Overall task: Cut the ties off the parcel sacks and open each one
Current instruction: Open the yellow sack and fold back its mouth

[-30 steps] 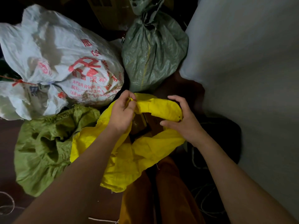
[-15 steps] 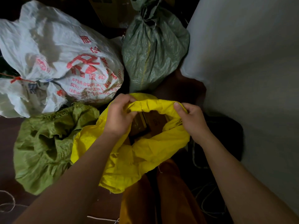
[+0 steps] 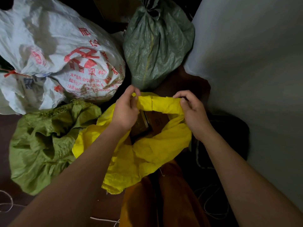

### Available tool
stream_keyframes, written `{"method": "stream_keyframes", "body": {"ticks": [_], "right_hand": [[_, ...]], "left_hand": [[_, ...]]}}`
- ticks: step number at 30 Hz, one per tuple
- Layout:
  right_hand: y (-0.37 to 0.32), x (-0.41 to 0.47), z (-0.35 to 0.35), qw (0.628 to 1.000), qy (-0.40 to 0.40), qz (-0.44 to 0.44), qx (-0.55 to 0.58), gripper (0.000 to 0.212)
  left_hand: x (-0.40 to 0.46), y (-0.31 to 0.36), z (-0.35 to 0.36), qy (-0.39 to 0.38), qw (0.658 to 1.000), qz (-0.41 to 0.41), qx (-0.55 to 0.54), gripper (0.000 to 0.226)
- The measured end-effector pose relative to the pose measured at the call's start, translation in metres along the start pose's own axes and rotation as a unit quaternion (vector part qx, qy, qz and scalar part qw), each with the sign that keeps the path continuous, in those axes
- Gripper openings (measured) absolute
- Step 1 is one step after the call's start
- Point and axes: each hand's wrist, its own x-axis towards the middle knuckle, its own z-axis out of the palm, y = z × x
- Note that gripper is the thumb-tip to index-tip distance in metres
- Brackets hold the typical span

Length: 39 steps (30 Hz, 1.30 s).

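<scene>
Yellow sack [image 3: 147, 154], mouth open: my left hand [image 3: 126, 112] and right hand [image 3: 193, 115] each pinch its rolled far rim.

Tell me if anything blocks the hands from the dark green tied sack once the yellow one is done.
Nothing visible does. The dark green sack stands just beyond the yellow sack, whose rolled rim both the left hand and right hand grip. Only bare floor lies between.

Grey wall [image 3: 255, 66] at right; orange trousers [image 3: 164, 197] below; dark brown floor [image 3: 6, 128]
</scene>
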Motion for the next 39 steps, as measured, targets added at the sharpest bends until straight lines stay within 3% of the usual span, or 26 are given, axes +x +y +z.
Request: {"method": "stream_keyframes", "body": {"ticks": [3,6,9,12,16,19,21,24,27,30,33,36,39], "right_hand": [[0.0,-0.002,0.0,0.991,-0.021,0.087,0.095,0.042],[-0.005,-0.006,-0.002,0.984,-0.046,0.114,0.126,0.02],[-0.008,-0.007,-0.007,0.994,-0.092,0.066,0.007,0.041],[-0.008,-0.002,-0.008,0.989,-0.099,0.002,-0.112,0.043],[0.002,0.003,-0.01,0.981,-0.011,-0.044,-0.191,0.02],[0.011,0.003,-0.016,0.943,0.061,-0.098,-0.311,0.018],[0.012,0.001,-0.018,0.931,0.077,-0.135,-0.331,0.016],[0.012,-0.003,-0.013,0.957,0.096,-0.116,-0.246,0.016],[0.014,-0.005,-0.005,0.982,0.115,-0.025,-0.149,0.014],[0.014,-0.008,0.0,0.993,0.088,0.036,-0.067,0.023],[0.014,-0.015,0.0,0.998,0.035,0.024,-0.053,0.032],[0.018,-0.02,0.0,0.998,0.003,0.039,-0.042,0.043],[0.019,-0.019,0.0,0.997,-0.004,0.08,0.003,0.044]], "left_hand": [[0.002,0.002,0.001,-0.028,0.998,-0.049,-0.02,0.015],[-0.003,0.006,-0.005,-0.071,0.994,-0.076,-0.026,0.018],[-0.008,0.002,-0.013,-0.114,0.989,-0.047,0.077,0.046],[-0.007,-0.008,-0.016,-0.121,0.981,0.015,0.15,0.044],[-0.005,-0.017,-0.016,-0.031,0.98,0.067,0.187,0.04],[-0.002,-0.02,-0.021,0.018,0.958,0.12,0.259,0.034],[-0.001,-0.02,-0.026,0.023,0.946,0.139,0.293,0.029],[-0.002,-0.018,-0.028,0.041,0.94,0.101,0.323,0.029],[-0.002,-0.013,-0.023,0.052,0.944,0.052,0.322,0.032],[-0.005,-0.009,-0.015,0.05,0.967,-0.018,0.248,0.028],[-0.013,-0.008,-0.011,0.045,0.984,-0.031,0.171,0.034],[-0.016,-0.009,-0.012,0.011,0.985,-0.018,0.171,0.035],[-0.014,-0.014,-0.013,-0.009,0.987,-0.059,0.151,0.033]]}}
